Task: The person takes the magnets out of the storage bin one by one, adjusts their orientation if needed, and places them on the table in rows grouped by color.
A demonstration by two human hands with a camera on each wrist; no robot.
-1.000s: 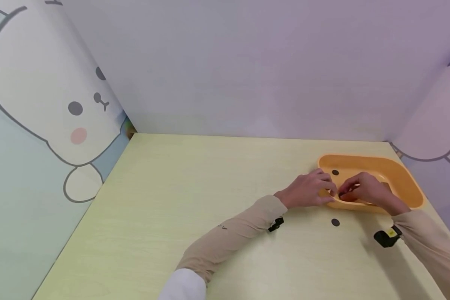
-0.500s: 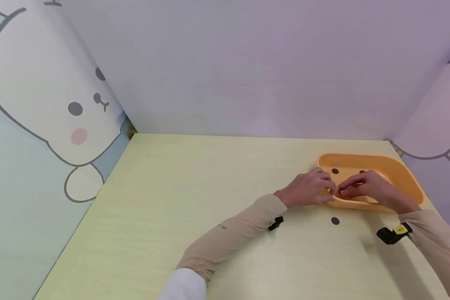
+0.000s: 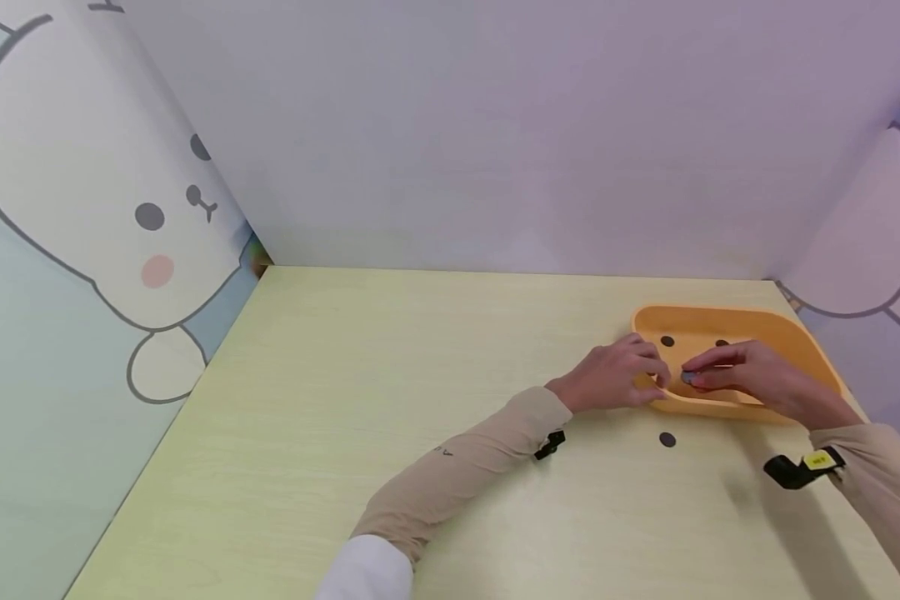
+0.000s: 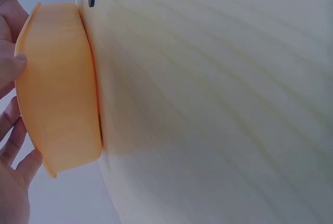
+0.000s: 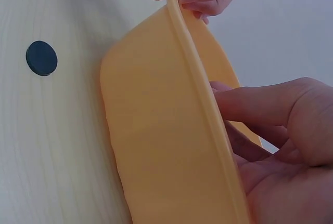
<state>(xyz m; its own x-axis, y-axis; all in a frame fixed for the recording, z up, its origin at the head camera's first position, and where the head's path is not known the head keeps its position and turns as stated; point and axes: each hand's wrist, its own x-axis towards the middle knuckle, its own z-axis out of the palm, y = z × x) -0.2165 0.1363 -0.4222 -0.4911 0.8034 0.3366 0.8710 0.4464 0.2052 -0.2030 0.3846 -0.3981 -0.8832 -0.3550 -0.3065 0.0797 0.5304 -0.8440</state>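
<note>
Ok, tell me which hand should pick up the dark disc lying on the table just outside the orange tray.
Probably the left hand. It only pinches the orange tray rim, near the loose disc; the right hand already pinches a disc over the tray.

no readable text, small mark on left sleeve too blurred, yellow wrist tag illegible
</note>
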